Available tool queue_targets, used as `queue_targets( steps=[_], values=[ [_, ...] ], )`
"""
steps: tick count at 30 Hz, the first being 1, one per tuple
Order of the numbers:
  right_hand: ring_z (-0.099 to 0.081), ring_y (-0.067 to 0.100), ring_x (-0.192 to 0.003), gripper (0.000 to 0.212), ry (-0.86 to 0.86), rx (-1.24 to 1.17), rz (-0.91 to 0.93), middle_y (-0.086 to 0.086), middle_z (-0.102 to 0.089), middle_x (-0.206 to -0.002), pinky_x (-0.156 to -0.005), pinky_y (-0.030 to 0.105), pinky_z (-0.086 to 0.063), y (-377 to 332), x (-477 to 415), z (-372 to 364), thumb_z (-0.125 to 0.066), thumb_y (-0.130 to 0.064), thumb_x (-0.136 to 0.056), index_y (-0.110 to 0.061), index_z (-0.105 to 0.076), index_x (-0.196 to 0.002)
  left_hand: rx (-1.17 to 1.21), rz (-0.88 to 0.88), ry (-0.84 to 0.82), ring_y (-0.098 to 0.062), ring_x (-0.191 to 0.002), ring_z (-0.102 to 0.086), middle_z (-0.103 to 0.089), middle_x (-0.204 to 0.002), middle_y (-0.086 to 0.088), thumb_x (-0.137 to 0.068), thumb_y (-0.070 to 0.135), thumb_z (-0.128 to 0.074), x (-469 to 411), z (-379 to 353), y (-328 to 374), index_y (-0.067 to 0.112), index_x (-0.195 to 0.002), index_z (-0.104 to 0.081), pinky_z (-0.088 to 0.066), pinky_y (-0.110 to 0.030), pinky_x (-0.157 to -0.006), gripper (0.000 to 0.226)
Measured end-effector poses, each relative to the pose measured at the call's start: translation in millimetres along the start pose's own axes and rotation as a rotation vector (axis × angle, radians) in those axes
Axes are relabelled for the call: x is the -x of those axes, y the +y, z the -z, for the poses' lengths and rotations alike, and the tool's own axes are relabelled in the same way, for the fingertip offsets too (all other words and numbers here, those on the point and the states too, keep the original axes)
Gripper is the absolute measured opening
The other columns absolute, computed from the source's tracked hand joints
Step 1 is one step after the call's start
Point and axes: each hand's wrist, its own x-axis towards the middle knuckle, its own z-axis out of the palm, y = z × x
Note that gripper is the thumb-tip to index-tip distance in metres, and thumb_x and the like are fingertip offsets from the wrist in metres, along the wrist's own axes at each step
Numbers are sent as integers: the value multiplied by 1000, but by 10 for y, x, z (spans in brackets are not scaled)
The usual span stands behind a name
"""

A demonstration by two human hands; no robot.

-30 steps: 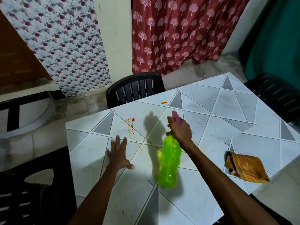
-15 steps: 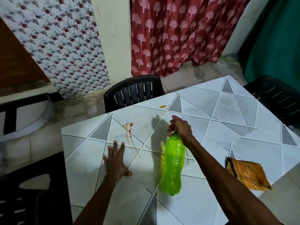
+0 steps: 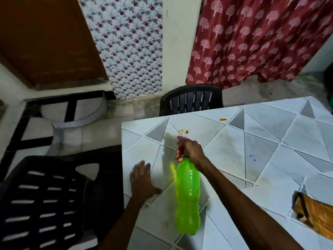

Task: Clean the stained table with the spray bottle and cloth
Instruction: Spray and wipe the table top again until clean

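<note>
Spray bottle (image 3: 188,195): bright green, see-through plastic, with a pink spray head (image 3: 185,138). It hangs over the left part of the worktop (image 3: 270,141), base toward the near edge. Cannot tell whether the base touches the surface.

Right hand (image 3: 189,152): wrapped round the bottle's neck and spray head, fingers curled tight.

Left hand (image 3: 142,179): flat on the worktop, palm down, fingers straight and thumb spread toward the bottle. It holds nothing and lies near the worktop's left edge, just beside the bottle.

Stain (image 3: 182,131): orange-red specks just beyond the spray head. A smaller orange smear (image 3: 222,120) lies farther off, near the far edge.

Cloth (image 3: 313,212): orange-brown, crumpled, on the worktop's right side, well apart from the bottle and partly cut off by the view.

Worktop: pale marble look, grey triangle pattern.

Around it: a black plastic chair (image 3: 191,100) at the far edge, another black slatted chair (image 3: 45,204) at the left. Behind are a red tree-print curtain (image 3: 252,38), a floral curtain (image 3: 129,44) and a brown door (image 3: 45,38).
</note>
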Motion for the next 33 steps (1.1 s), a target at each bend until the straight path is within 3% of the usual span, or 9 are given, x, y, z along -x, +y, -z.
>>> queue_targets(
  steps=[4, 8, 13, 16, 19, 22, 24, 28, 33],
  values=[
    [-63, 32, -68, 23, -168, 7, 4, 18, -67, -72, -49, 31, -51, 71, 184, -500, -58, -9, -91, -17, -70, -109, -6, 85, 6, -38, -144, -30, -30, -158, -13, -35, 69, -87, 262, 47, -289, 10, -146, -43, -29, -54, -111, 133],
    [-59, 34, -59, 26, -204, 57, -6, 22, -64, -67, -51, 35, -49, 236, 377, -805, -61, -10, -86, -14, -74, -108, -3, 161, -47, -27, -152, 3, 5, -166, 0, -59, 71, -76, 562, 45, -431, 20, -157, -6, -9, -48, -120, 131],
    [-70, 33, -69, 19, -340, 242, -34, 16, -74, -77, -54, 35, -57, 500, 691, -876, -62, -13, -87, -15, -76, -99, 57, 201, -43, -27, -152, 5, 5, -165, 1, -63, 72, -73, 824, 1, -520, 19, -157, -2, -8, -47, -121, 130],
    [-70, 39, -67, 24, -285, 337, -28, 17, -75, -73, -63, 41, -59, 695, 815, -717, -58, -14, -84, -9, -80, -89, 31, 197, -25, -26, -152, 5, 4, -165, -1, -63, 74, -71, 876, -16, -468, 17, -157, -3, -7, -45, -121, 130],
    [-62, 35, -54, 24, -184, 254, -53, 25, -67, -64, -61, 45, -55, 848, 862, -383, -57, -10, -87, -9, -79, -96, 29, 158, -23, -27, -152, 5, 3, -166, -3, -61, 76, -71, 860, -44, -338, 15, -157, -5, -6, -45, -120, 132],
    [-72, 39, -69, 23, -94, 233, -28, 14, -76, -78, -66, 47, -59, 885, 896, 75, -57, -20, -87, -17, -80, -86, 27, 72, -35, -27, -152, 9, 6, -166, -4, -63, 71, -73, 782, -89, -161, 15, -157, -4, 0, -45, -121, 130],
    [-72, 40, -74, 24, -3, 208, -18, 14, -77, -78, -66, 43, -58, 847, 923, 394, -57, -24, -86, -19, -80, -87, 1, -8, -62, -26, -152, 11, 8, -166, -4, -65, 68, -73, 714, -100, 10, 17, -158, -2, 3, -45, -121, 128],
    [-59, 35, -62, 20, 151, 7, 6, 26, -65, -65, -55, 33, -48, 738, 990, 927, -60, -14, -93, -8, -74, -105, -31, -110, -147, -25, -152, 13, 12, -165, -4, -68, 69, -72, 603, -118, 365, 18, -158, 1, 3, -43, -121, 126],
    [-65, 33, -70, 28, 247, -78, 19, 13, -75, -80, -61, 36, -51, 735, 1039, 1646, -51, -5, -90, -15, -74, -101, -75, -199, -181, -26, -152, 2, 1, -166, -4, -66, 68, -75, 582, -280, 890, 16, -158, -9, -8, -45, -121, 125]
  ],
)
